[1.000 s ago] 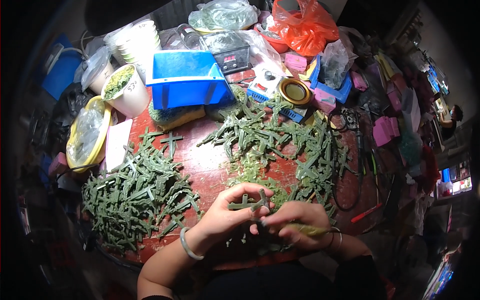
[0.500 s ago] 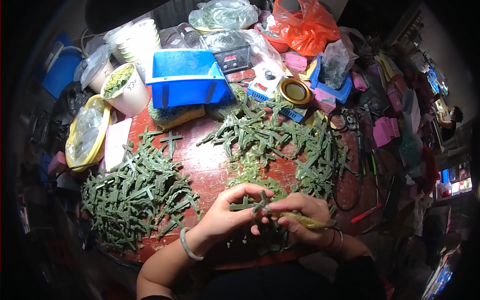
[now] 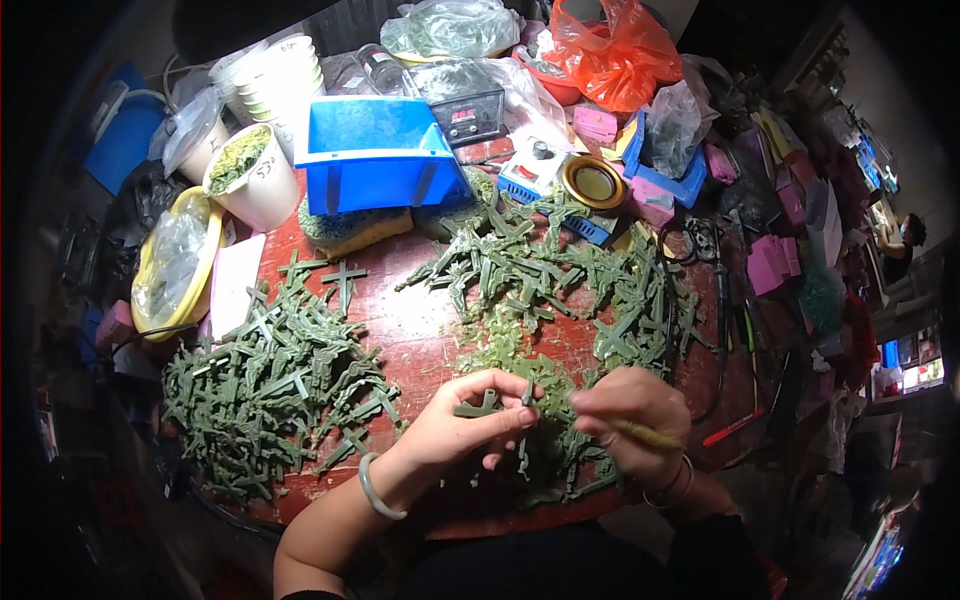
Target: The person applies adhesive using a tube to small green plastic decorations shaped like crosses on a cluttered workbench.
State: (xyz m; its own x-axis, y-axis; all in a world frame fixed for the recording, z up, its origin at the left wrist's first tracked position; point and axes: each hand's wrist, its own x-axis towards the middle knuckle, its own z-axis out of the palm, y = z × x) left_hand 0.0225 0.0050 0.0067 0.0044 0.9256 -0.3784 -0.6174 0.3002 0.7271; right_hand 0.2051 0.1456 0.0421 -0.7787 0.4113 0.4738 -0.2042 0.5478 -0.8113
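Note:
My left hand point(image 3: 448, 428) pinches a small dark green cross point(image 3: 484, 404) between thumb and fingers, above the near edge of the red table point(image 3: 405, 330). My right hand point(image 3: 638, 405) is closed round a slim tool with a yellowish handle point(image 3: 650, 435); its tip is blurred. A gap separates the right fingers from the cross. To the left lies a heap of similar green crosses point(image 3: 270, 385). Another spread of green crosses point(image 3: 530, 265) arcs from beyond my hands to the right. Pale green shavings point(image 3: 495, 345) lie between the heaps.
At the back stand a blue bin point(image 3: 375, 180), a white bucket point(image 3: 255, 190) with green-yellow bits, and a box with a lit display point(image 3: 465, 115). A small white-and-blue device point(image 3: 530, 170) sits beside a round brass-coloured dish point(image 3: 592, 183). A black cable point(image 3: 715, 370) loops at right.
My right hand has drawn away from the cross, to the right, carrying the tool. My left hand has stayed in place; the cross has turned slightly in its fingers.

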